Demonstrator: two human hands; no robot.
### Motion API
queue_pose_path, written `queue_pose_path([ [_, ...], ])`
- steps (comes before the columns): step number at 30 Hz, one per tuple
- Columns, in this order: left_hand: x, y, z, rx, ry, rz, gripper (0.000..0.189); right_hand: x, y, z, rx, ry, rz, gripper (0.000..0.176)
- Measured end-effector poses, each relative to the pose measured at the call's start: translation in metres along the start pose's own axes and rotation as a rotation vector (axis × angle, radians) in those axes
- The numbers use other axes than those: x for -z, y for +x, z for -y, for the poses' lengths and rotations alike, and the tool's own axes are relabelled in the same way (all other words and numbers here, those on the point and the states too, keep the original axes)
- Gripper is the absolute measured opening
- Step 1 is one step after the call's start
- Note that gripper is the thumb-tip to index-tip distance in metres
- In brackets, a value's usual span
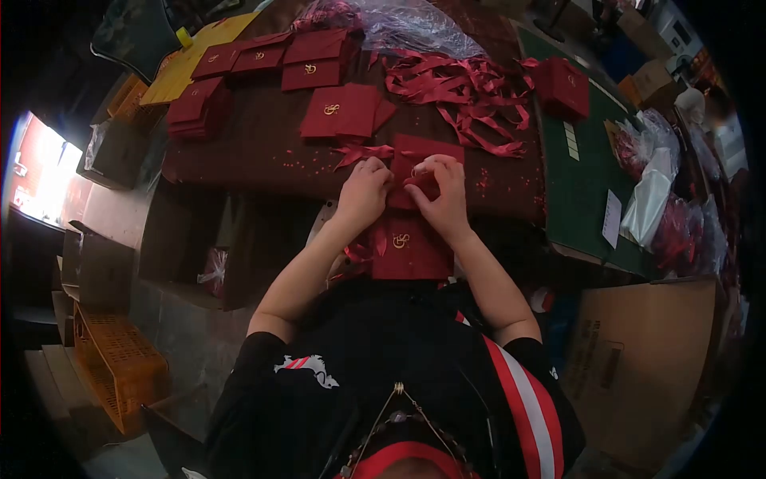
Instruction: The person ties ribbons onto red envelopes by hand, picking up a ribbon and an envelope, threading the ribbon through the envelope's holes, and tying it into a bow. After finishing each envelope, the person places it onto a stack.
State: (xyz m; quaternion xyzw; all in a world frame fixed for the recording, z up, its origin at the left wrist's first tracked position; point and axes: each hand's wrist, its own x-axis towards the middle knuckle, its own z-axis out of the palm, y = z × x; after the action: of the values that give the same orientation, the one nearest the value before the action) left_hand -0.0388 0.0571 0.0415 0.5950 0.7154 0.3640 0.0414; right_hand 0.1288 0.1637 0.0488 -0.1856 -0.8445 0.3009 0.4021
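An open red card folder (423, 148) lies at the table's front edge, its lower panel (411, 249) with a gold emblem hanging towards my lap. Above its middle, my left hand (367, 190) is closed, fingers curled on a red ribbon (361, 153) whose end sticks out to the left. My right hand (443, 198) faces it from the other side, thumb and fingers bent around a bit of the same ribbon. The exact grip is partly hidden by the fingers. More red ribbon (364, 251) hangs below my left wrist.
Stacked red folders (341, 110) stand across the table's left half. Loose ribbons (463, 88) lie in a heap behind my hands, beside clear plastic film (415, 28). Another folder stack (562, 88) is at right. Cardboard boxes (638, 359) and an orange crate (120, 367) flank me.
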Motion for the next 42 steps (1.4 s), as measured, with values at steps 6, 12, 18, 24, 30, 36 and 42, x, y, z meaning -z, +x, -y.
queue_pose_path([
  [6,0.015,-0.003,0.004,-0.065,0.093,0.010,0.007,0.005,-0.012,-0.021,0.065,-0.280,0.012,0.078],
  [12,0.067,-0.034,0.053,0.052,0.201,-0.080,0.010,0.006,-0.015,-0.025,-0.022,-0.347,0.085,0.079],
  [18,0.060,-0.025,0.000,-0.090,0.202,-0.187,0.052,0.005,-0.021,0.005,-0.058,-0.357,0.139,0.061],
  [24,-0.013,-0.043,-0.028,-0.404,0.262,0.232,0.061,0.055,0.011,-0.005,-0.137,-0.151,-0.175,0.023],
  [30,0.005,-0.077,-0.040,-0.418,0.080,0.451,0.056,0.107,0.054,-0.083,-0.302,-0.232,-0.321,0.022],
  [36,0.029,-0.038,-0.039,-0.414,0.051,0.121,0.035,0.073,0.094,-0.077,-0.126,-0.636,-0.093,0.043],
  [42,0.045,0.032,0.020,-0.144,0.388,-0.212,0.068,0.078,0.112,-0.073,0.011,-0.495,-0.158,0.021],
])
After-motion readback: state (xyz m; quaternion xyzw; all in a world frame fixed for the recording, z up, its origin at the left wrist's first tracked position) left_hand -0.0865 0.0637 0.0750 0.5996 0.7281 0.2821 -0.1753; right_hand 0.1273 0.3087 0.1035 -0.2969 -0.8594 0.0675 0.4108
